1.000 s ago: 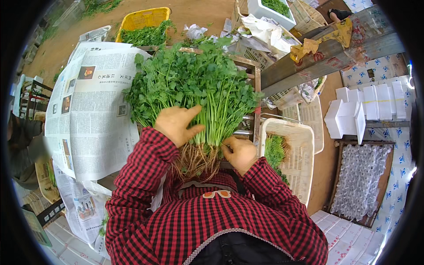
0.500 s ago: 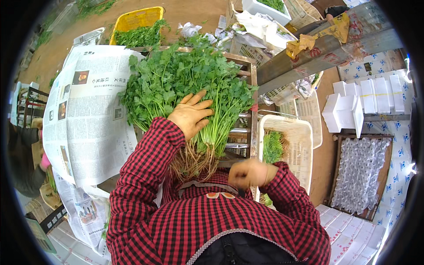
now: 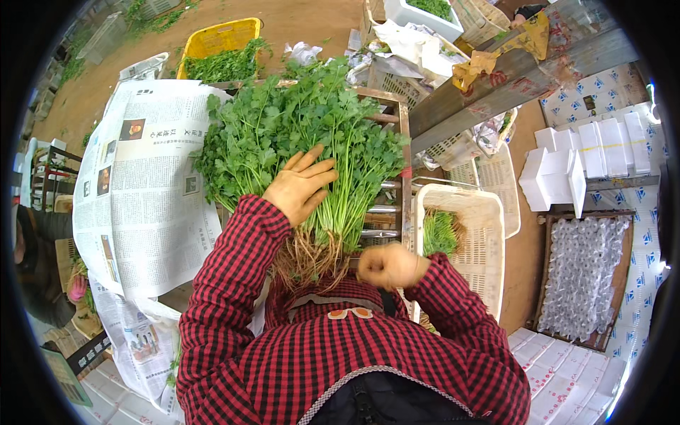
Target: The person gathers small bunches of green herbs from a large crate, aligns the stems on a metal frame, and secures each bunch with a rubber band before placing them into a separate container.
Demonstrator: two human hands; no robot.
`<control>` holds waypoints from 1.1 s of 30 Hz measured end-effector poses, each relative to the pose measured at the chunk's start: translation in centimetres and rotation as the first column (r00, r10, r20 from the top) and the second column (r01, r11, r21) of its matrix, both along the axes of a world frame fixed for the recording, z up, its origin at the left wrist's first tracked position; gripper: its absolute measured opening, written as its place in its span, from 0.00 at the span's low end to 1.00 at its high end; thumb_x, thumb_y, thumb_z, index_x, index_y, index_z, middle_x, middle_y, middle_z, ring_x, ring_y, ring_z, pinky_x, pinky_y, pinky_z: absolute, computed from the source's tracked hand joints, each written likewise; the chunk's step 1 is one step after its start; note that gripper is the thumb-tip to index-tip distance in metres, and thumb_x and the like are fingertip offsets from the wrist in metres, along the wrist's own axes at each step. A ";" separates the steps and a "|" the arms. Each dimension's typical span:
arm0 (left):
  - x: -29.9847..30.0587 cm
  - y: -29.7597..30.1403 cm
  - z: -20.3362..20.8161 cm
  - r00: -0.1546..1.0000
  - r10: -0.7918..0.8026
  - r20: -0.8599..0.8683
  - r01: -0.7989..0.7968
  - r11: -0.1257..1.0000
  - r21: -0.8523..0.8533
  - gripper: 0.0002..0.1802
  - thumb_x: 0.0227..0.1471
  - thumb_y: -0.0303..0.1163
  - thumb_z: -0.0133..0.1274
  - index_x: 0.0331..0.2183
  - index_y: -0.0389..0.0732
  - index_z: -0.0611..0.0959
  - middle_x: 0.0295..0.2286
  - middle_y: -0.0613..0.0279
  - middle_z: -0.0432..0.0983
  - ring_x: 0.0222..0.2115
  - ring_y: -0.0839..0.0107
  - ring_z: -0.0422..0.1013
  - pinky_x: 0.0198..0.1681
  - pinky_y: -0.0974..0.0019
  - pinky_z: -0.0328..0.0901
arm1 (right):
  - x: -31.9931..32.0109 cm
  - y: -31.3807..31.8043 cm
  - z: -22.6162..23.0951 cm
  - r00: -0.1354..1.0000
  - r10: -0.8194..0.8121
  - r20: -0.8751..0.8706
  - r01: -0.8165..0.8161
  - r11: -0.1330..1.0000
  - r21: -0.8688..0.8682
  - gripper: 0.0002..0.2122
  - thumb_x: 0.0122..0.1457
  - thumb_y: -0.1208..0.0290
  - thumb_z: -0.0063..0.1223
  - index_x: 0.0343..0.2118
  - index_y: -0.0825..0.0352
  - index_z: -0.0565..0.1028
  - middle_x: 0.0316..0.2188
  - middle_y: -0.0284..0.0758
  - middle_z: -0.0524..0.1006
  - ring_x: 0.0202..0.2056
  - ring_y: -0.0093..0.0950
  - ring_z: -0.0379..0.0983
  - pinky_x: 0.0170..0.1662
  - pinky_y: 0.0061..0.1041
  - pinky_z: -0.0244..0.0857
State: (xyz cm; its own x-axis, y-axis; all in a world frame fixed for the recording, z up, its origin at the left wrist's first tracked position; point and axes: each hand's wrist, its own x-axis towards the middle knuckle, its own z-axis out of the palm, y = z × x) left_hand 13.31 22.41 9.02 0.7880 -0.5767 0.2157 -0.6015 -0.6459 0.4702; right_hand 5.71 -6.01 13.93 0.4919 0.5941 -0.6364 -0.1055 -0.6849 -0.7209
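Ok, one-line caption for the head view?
Left hand flat on a leafy herb bunch; right hand fisted near its roots.

Printed newspaper sheets (image 3: 138, 191), white with small colour photographs, lie at left. White folded cartons (image 3: 581, 163) stand at right; below them, a tray of clear plastic-wrapped packs (image 3: 584, 276).

The left hand (image 3: 301, 185) lies flat on the leafy herb bunch (image 3: 297, 134); the right hand (image 3: 388, 265) is fisted.

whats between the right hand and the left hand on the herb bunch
In the head view, the pale root ends of the herb bunch lie between the right hand, a closed fist, and the left hand, which is pressed flat on the stems.
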 end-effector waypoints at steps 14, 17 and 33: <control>-9.4 8.6 -1.6 0.851 0.504 -0.149 -0.393 0.798 0.457 0.60 0.40 0.11 0.52 0.71 0.56 0.51 0.70 0.43 0.39 0.70 0.42 0.40 0.71 0.43 0.43 | 4.4 -0.5 -5.0 0.326 0.207 0.922 0.033 0.973 -0.230 0.40 0.45 0.74 0.68 0.65 0.52 0.66 0.66 0.48 0.60 0.64 0.51 0.60 0.63 0.50 0.61; -7.0 6.8 -2.7 0.895 0.437 -0.087 -0.326 0.776 0.541 0.60 0.43 0.13 0.54 0.71 0.57 0.47 0.71 0.44 0.36 0.70 0.41 0.40 0.71 0.42 0.42 | 7.0 3.9 -9.7 0.275 0.384 0.881 -0.033 0.920 -0.390 0.45 0.49 0.88 0.56 0.70 0.46 0.57 0.71 0.48 0.51 0.65 0.53 0.57 0.64 0.50 0.59; -3.1 5.8 0.7 0.901 0.322 -0.292 -0.256 0.936 0.242 0.80 0.24 0.26 0.75 0.71 0.59 0.42 0.70 0.48 0.37 0.66 0.32 0.47 0.67 0.39 0.56 | 9.5 7.9 -11.3 0.326 0.255 0.910 0.109 0.946 -0.305 0.50 0.45 0.95 0.52 0.72 0.50 0.52 0.72 0.43 0.50 0.63 0.49 0.63 0.57 0.43 0.69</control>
State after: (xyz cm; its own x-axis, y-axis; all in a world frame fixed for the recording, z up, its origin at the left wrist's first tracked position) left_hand 10.21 28.17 9.76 0.9332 -0.3169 -0.1695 -0.2113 -0.8653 0.4545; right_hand 15.18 1.86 2.61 0.8229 0.5614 0.0877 0.5678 -0.8182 -0.0900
